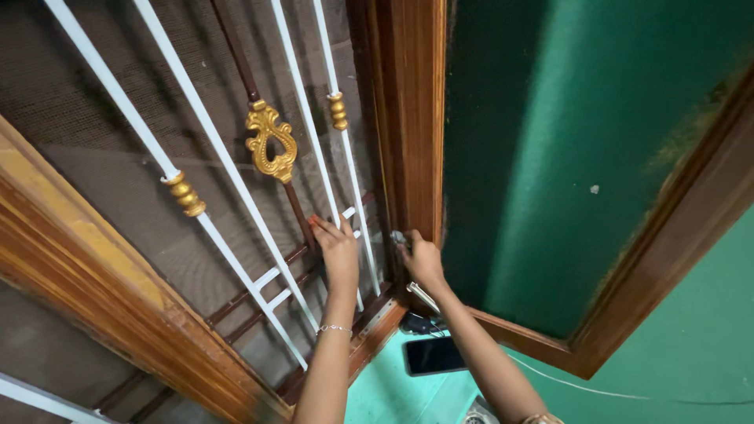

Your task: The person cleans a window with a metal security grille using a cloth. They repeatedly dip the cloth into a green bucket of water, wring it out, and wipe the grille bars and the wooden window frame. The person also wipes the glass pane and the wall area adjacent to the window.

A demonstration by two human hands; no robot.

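Both hands work at the lower part of a window grille [236,180] set in a varnished wooden frame [408,118]. The left hand [339,253] lies flat against the bars, fingers together and extended upward, with the fingertips [318,224] pressing a small orange-red object, possibly a cloth or pad, against the brown centre bar [298,208]; what that object is cannot be told. The hand is not clamped around anything; it presses rather than grips. A thin bracelet [335,329] circles its wrist. Just to the right of it, the right hand [422,259] is curled closed around a small metallic item [399,236] held against the inner edge of the frame; only a bright tip shows above the fingers, so its kind cannot be determined. Both forearms rise from below, nearly parallel, the left one straighter, the right one angled inward from the lower right. Above the left hand sit a gold ornament [270,141] and gold beads on the white bars [184,194]. To the right of the right hand, a green shutter [565,157] stands swung open. Below the right hand, a dark phone [433,355] lies on the green sill with a white cable [565,381] near it. As to progress, the pictures show no clear mark of finished or unfinished work on bars or frame; both hands are engaged at the bottom corner, so the work appears mid-course.
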